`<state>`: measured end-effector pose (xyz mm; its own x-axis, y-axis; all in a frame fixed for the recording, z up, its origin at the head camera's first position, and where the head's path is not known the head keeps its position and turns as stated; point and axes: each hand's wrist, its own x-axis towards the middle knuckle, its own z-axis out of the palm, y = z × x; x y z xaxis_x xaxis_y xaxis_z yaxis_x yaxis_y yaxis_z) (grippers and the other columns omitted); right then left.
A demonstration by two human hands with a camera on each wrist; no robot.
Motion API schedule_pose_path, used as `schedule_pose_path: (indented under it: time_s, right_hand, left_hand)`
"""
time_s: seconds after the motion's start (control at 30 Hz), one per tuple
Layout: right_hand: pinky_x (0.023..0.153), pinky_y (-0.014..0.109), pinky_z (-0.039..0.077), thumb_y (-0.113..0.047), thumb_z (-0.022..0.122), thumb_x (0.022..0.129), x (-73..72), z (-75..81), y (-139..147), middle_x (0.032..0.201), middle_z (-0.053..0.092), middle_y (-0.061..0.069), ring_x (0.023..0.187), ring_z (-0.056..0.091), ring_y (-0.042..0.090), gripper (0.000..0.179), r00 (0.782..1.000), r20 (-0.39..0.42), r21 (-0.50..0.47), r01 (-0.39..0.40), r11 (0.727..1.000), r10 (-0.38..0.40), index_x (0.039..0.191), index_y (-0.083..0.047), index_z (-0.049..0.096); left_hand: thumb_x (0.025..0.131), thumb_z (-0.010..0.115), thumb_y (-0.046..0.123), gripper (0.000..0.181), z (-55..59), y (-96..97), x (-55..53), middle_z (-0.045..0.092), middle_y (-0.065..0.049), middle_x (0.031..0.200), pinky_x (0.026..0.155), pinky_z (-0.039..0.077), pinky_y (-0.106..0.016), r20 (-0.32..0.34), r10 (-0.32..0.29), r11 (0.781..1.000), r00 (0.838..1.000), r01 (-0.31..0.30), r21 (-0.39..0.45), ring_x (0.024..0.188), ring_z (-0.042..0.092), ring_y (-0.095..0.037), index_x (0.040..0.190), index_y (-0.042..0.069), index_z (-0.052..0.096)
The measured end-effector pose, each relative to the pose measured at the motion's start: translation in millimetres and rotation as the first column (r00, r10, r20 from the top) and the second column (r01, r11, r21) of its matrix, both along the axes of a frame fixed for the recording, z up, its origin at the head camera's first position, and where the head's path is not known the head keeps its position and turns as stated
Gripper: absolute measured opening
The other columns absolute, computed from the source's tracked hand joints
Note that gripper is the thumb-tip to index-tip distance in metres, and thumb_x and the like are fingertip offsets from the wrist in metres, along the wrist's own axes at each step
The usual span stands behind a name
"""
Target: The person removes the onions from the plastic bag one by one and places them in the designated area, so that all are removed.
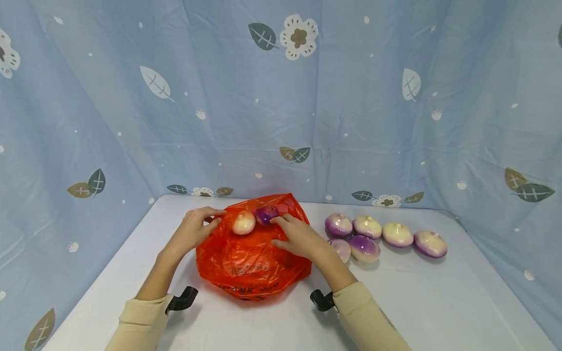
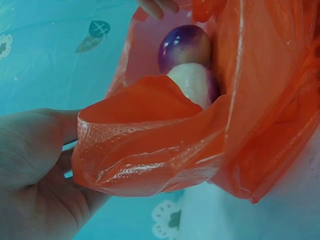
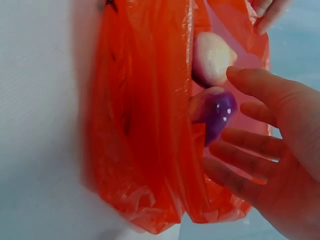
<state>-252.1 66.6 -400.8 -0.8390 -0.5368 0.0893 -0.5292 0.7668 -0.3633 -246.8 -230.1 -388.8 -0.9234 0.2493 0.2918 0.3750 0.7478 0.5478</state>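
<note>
With left grip [image 1: 190, 231], holding the rim of a crinkled red plastic bag [image 1: 254, 258]; with right grip [image 1: 303, 238] loosely spread, hovering close to two glossy round purple-and-cream turnips [image 1: 243, 223] inside, between both.

Lettering on the red plastic bag [image 1: 215, 258]. In the head view, 1 line of dark capitals [image 1: 248, 288] along its near lower edge, distorted by creases, appears to read "THANK YOU". Above it stands 1 smaller block of print [image 1: 250, 269], too faint to read. In the right wrist view, dark characters [image 3: 111, 5] on the bag are illegible.
</note>
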Motion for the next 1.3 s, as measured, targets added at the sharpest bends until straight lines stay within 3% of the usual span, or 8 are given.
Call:
schedule_pose_path:
  time_s: [0.17, 0.5, 1.03, 1.3]
  right_hand:
    - [0.107, 0.052, 0.046, -0.039, 0.071, 0.089, -8.1, 1.8, -5.5, 0.148, 0.046, 0.012, 0.133, 0.051, 0.03, 0.062, 0.998, 0.052, 0.017, 0.017, 1.0, -0.017, 0.144, -0.021, 0.047]
    - [0.112, 0.052, 0.04, -0.037, 0.07, 0.09, -23.0, 2.2, -12.7, 0.156, 0.036, 0.014, 0.141, 0.042, 0.032, 0.072, 0.998, 0.056, 0.037, -0.001, 0.999, -0.001, 0.151, -0.019, 0.037]
    - [0.114, 0.051, 0.038, -0.036, 0.069, 0.09, -27.4, -6.1, -19.7, 0.152, 0.04, 0.007, 0.14, 0.041, 0.031, 0.072, 1.0, 0.009, 0.042, 0.029, 0.999, -0.029, 0.151, -0.021, 0.035]
    - [0.108, 0.046, 0.046, -0.035, 0.072, 0.088, -29.0, -6.7, -20.8, 0.136, 0.045, 0.01, 0.125, 0.05, 0.029, 0.07, 0.999, -0.052, 0.052, 0.02, 0.998, -0.017, 0.149, -0.019, 0.04]
  left_hand:
    - [0.094, 0.061, 0.006, 0.026, 0.8, 0.3, 0.6, 0.071, -0.015, 0.115, 0.078, 0.06, -0.041, 0.013, 0.003, 1.0, 1.0, -0.003, 0.002, 0.097, 0.064, -0.03, 0.118, 0.006, 0.071]
    - [0.094, 0.061, 0.006, 0.026, 1.6, 0.6, 0.7, 0.071, -0.015, 0.114, 0.078, 0.06, -0.042, 0.008, 0.002, 1.0, 1.0, -0.002, -0.002, 0.096, 0.065, -0.03, 0.118, 0.006, 0.071]
    - [0.094, 0.061, 0.006, 0.025, 1.0, 0.0, -0.7, 0.072, -0.015, 0.113, 0.078, 0.059, -0.042, -0.012, -0.008, 1.0, 1.0, 0.008, -0.005, 0.095, 0.066, -0.03, 0.117, 0.005, 0.071]
    - [0.094, 0.061, 0.005, 0.026, 0.8, 0.0, -0.2, 0.072, -0.015, 0.112, 0.078, 0.059, -0.042, -0.014, -0.01, 1.0, 1.0, 0.01, -0.005, 0.095, 0.065, -0.03, 0.117, 0.005, 0.071]
